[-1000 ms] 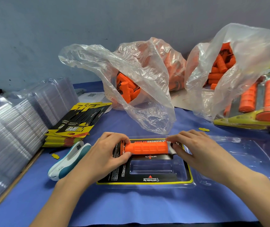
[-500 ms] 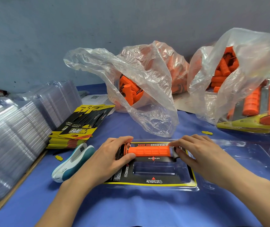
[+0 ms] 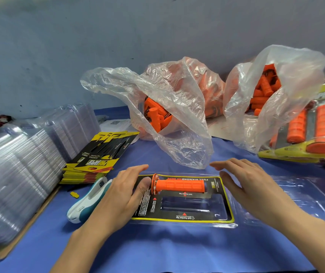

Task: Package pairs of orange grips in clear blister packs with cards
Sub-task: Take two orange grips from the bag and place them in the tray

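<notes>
One orange grip [image 3: 179, 186] lies in the far slot of a clear blister pack [image 3: 224, 225] that holds a black and yellow card [image 3: 220, 201]. The near slot holds nothing. My left hand [image 3: 124, 194] hovers at the grip's flanged left end with straight fingers, the thumb close to the flange. My right hand [image 3: 250, 184] is lifted off the grip's right end, fingers spread and holding nothing. Two clear plastic bags, one in the middle [image 3: 157, 115] and one at the right [image 3: 266, 89], hold several loose orange grips.
A stack of printed cards [image 3: 98, 156] and a white and teal stapler [image 3: 88, 201] lie at my left. Piles of empty clear blister packs [image 3: 25, 158] fill the left side. Finished packs with orange grips [image 3: 315, 133] lie at the far right. Blue cloth [image 3: 157, 249] covers the table.
Both hands have let go of the orange grip and opened; it now sits alone in the far slot. My head has tilted up, so the scene sits lower in view.
</notes>
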